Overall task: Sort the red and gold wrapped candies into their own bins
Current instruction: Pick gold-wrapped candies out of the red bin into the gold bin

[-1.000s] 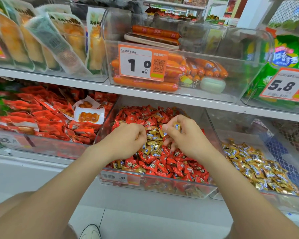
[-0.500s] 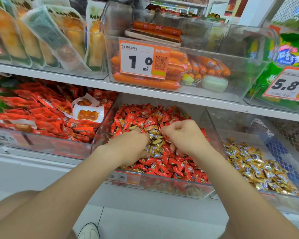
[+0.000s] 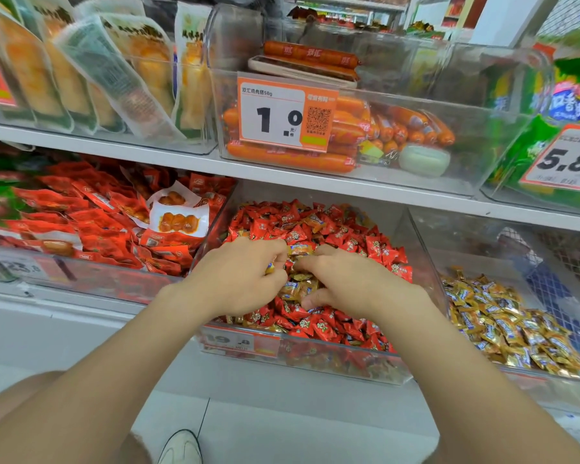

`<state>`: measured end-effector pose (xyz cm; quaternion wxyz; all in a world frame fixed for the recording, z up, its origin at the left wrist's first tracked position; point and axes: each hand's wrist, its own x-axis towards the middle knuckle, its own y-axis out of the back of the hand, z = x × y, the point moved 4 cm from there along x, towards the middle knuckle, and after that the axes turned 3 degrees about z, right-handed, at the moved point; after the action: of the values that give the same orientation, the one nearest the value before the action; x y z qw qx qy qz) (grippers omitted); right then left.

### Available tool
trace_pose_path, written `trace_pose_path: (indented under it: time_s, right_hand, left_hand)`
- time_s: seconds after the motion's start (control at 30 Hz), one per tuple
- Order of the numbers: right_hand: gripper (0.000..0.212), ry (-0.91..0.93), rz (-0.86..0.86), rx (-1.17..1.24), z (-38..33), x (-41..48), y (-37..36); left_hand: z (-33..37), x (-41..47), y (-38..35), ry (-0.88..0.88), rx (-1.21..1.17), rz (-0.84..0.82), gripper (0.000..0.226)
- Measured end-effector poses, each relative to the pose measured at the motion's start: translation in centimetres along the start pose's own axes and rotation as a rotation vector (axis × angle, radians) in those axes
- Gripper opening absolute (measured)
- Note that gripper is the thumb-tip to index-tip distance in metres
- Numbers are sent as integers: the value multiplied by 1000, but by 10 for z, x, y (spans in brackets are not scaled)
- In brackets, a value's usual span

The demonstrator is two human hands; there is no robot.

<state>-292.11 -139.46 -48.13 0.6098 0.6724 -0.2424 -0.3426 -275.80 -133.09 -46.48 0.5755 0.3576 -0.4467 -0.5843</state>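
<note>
Presently digging into the mixed bin [image 3: 315, 360] directly beneath left hand [image 3: 238, 279] and right hand [image 3: 352, 286], heaped with red candies [image 3: 318, 324]. Aiming for the gold bin [image 3: 466, 249] just outboard of the right hand, across a clear wall. Holds hands nearly touching, fingers curled down; with the left, seems to pinch one of the gold candies [image 3: 297, 289] bunched between both; with the right, cannot tell any catch. Expect light, crinkly, slippery pieces; pinch by the twisted ends. Cannot see fingertips, or gold buried under red.
</note>
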Motion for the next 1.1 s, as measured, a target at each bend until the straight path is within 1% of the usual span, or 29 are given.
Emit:
trace_pose_path:
  time_s: [0.07,0.13,0.23,0.27,0.33,0.4,0.5,0.57,0.67,0.77,0.83,0.93,1.0,1.1]
  right_hand:
    - [72,0,-92,66,1,0,1]
    - [70,-2,-121,111,3,-1,0]
    - [62,37,1,87,2,0,-6]
    - [56,49,50,92,1,1,-8]
    - [38,65,129,131,4,2,-9]
    - [24,75,160,159,8,1,-7]
    - [22,71,200,278,15,-5,-3]
    - [22,46,260,395,22,-11,1]
    - [19,3,352,544,30,-23,9]
    - [14,-66,381,717,33,-30,9]
    - [16,-121,388,883,35,-33,9]
    - [19,-252,374,1102,39,-40,9]
    - [19,-289,344,1178,41,-45,9]
    - [17,-292,314,1218,44,-56,12]
  left_hand:
    - [-1,2,-3,19,33,-4,21]
    - [-2,4,-9,4,105,-31,30]
    - [-3,10,-17,-56,172,-106,19]
    - [-3,12,-19,-73,170,-146,21]
    - [-5,15,-25,-97,148,-247,32]
    - [-5,17,-29,-113,130,-311,40]
    - [-3,19,-29,-105,159,-327,38]
    - [0,18,-29,-117,214,-295,31]
    - [4,14,-30,-128,269,-198,17]
    - [7,10,-24,-117,228,-60,21]
    - [7,8,-19,-92,125,31,27]
    - [7,4,-17,-60,-126,104,30]
    - [11,1,-15,-39,-263,124,28]
    - [19,-1,-14,5,-388,160,23]
